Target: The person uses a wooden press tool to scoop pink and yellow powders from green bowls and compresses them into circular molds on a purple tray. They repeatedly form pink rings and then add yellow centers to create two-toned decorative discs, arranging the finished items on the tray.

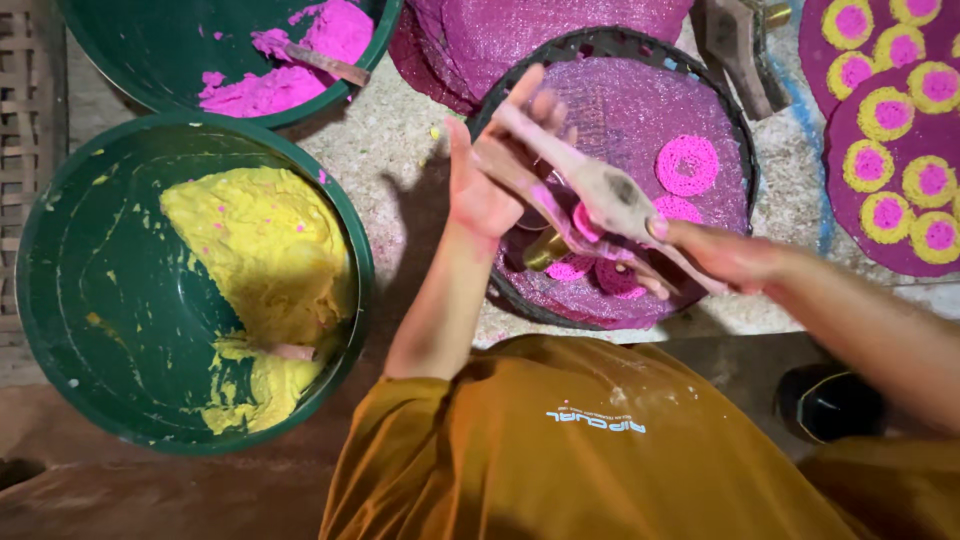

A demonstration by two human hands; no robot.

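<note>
My left hand (490, 180) and right hand (725, 255) each grip a handle of the wooden press (590, 200) — long axis slanting down-right between them — over the tray (740, 150), above pink discs (687, 165).

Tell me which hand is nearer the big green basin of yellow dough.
Left. The left hand grips the wooden press just right of the big green basin of yellow dough; the right hand grips the press handles farther right, over the round tray.
</note>
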